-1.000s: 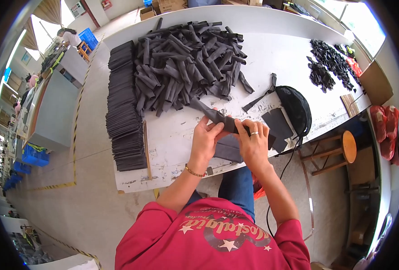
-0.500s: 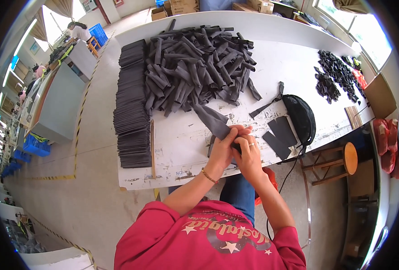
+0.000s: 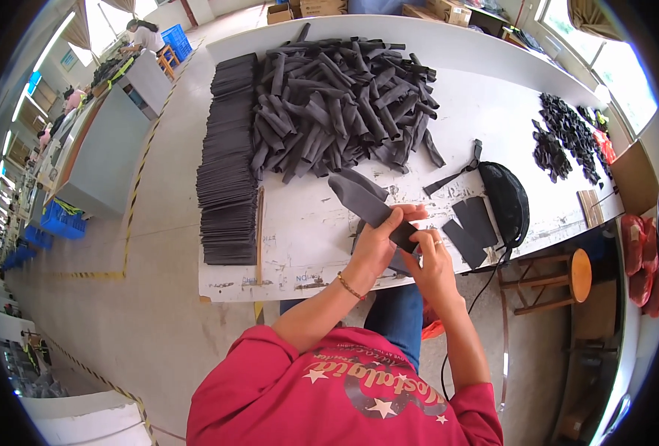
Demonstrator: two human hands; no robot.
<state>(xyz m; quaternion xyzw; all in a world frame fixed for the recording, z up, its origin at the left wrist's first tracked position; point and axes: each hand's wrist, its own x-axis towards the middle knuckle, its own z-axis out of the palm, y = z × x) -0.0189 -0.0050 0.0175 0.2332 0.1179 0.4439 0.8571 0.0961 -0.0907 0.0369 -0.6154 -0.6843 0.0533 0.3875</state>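
A dark grey fabric sleeve (image 3: 361,201) slants over the near edge of the table, its far end hanging loose and gaping. My left hand (image 3: 378,244) is closed round the middle of it, thumb on top and some fingertips stretched beyond. At its near, squared end, my right hand (image 3: 432,262) pinches the corner between thumb and fingers. Beneath my hands lies more dark fabric (image 3: 400,263), partly hidden. To the right are two flat dark pieces (image 3: 472,229) beside a rounded black pouch-like thing (image 3: 505,204) with a strap (image 3: 456,172).
A heap of rolled dark sleeves (image 3: 344,104) fills the far middle of the white table (image 3: 307,245). Flat dark pieces stand in a long row (image 3: 229,163) on the left, near a thin wooden strip (image 3: 259,236). Small black pieces (image 3: 567,134) lie far right; a wooden stool (image 3: 580,275) stands below.
My right hand has drawn back a little to the right from my left thumb, and the sleeve's squared near end now shows between them. The whole view has shifted slightly.
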